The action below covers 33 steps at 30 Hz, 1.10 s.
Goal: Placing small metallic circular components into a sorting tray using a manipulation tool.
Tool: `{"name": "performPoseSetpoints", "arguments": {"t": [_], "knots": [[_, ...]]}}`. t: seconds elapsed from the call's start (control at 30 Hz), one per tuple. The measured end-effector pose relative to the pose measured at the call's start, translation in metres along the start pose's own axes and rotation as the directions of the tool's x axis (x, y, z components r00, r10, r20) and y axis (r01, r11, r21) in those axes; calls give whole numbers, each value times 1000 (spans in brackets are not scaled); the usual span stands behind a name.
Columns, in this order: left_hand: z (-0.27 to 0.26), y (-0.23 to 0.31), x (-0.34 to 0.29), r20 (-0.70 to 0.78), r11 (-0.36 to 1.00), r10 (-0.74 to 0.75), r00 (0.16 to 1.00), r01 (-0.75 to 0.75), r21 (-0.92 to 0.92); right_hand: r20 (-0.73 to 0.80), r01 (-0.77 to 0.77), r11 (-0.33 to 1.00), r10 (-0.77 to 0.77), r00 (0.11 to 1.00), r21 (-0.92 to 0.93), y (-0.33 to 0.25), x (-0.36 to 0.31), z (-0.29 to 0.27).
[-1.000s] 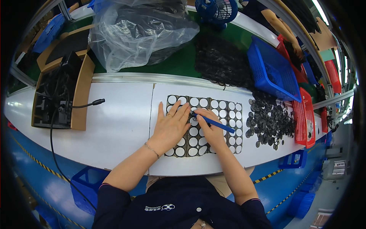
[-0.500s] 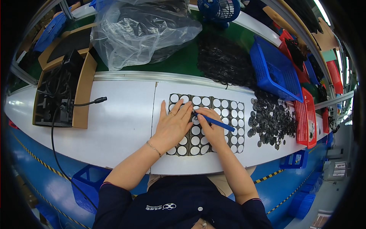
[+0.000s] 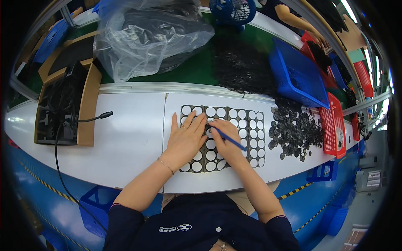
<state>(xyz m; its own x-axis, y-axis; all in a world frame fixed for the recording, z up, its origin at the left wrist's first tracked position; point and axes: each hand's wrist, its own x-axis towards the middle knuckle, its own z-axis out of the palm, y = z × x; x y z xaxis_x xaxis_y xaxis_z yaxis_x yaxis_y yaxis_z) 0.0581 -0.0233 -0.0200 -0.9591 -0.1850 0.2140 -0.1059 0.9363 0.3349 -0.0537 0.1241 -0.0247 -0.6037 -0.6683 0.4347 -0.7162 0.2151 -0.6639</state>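
A dark panel (image 3: 204, 164) with rows of white round discs (image 3: 210, 144) lies on the white table in front of me. My left hand (image 3: 186, 138) rests on its left part, palm down with the fingers spread. My right hand (image 3: 227, 144) is closed around a slim blue pen-like tool (image 3: 233, 142). The tool's tip end points at the discs beside my left fingertips, and its blue back end sticks out to the right. What the tip touches is hidden by my fingers.
Right of the panel lies a heap of small dark discs (image 3: 295, 131), next to a red basket (image 3: 333, 129). Behind stand a blue basket (image 3: 297, 79), black parts (image 3: 243, 67), a clear plastic bag (image 3: 146, 46) and a blue fan (image 3: 234, 10). A cardboard box (image 3: 90, 104) with cables stands left.
The blue tool has tilted more steeply in my right hand, its back end now lower and nearer. My left hand stays on the panel. The whole view has shifted slightly.
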Motion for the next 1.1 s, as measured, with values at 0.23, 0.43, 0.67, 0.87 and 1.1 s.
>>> {"name": "performPoseSetpoints", "arguments": {"t": [0.23,0.43,0.67,0.87,1.1], "knots": [[2,2,5,23,999,16,1000,-16,27,-1,261,869,-288,958,-420,10,18,-2],[1,0,4,48,998,32,998,-34,48,-390,54,982,-121,913,-178,45,81,-78],[-1,-6,-2,60,996,16,998,-21,83,-584,-141,976,212,783,166,109,200,-243],[-5,1,1,84,998,17,996,-21,54,-147,-627,536,682,716,-564,223,190,-277],[-7,4,5,88,998,33,996,-38,52,-255,-610,717,554,792,-338,219,188,-285]]}}
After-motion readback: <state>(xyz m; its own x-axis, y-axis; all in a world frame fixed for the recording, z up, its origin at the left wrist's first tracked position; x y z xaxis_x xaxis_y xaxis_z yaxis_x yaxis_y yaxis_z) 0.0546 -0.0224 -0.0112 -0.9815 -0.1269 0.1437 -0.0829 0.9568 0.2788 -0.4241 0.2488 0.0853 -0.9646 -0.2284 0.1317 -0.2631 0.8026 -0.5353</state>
